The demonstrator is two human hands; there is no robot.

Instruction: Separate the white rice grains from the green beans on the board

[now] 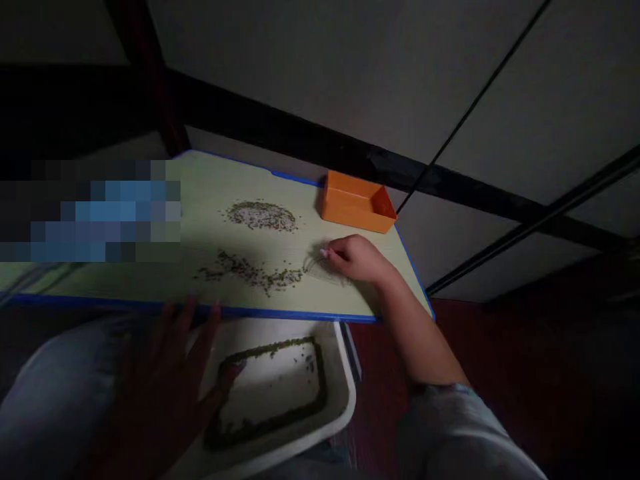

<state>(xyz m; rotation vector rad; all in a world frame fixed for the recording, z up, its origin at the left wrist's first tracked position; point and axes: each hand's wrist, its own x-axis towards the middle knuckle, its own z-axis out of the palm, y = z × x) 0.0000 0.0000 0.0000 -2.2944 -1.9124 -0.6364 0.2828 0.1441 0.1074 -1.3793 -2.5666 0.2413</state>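
My right hand [357, 257] is low over the pale yellow board [200, 180], its fingers pinched together. A small whitish spot shows at the fingertips, too blurred to name. Left of it lies a loose, spread-out strip of small grains [250, 272], green and dark. Farther back sits a rounder patch of similar grains [263, 215] with paler ones among them. In deep shadow, my left hand [170, 373] has its fingers spread near the board's front edge, above the left side of a white basin [347, 373]. Green grains line the basin's floor edges.
An orange open box [355, 213] stands at the board's back right corner. Blue trim [300, 315] runs along the board's edge. Pale panels [350, 73] rise behind it. A pixelated bluish area [110, 213] covers the left end. Dark red floor [480, 353] shows at right.
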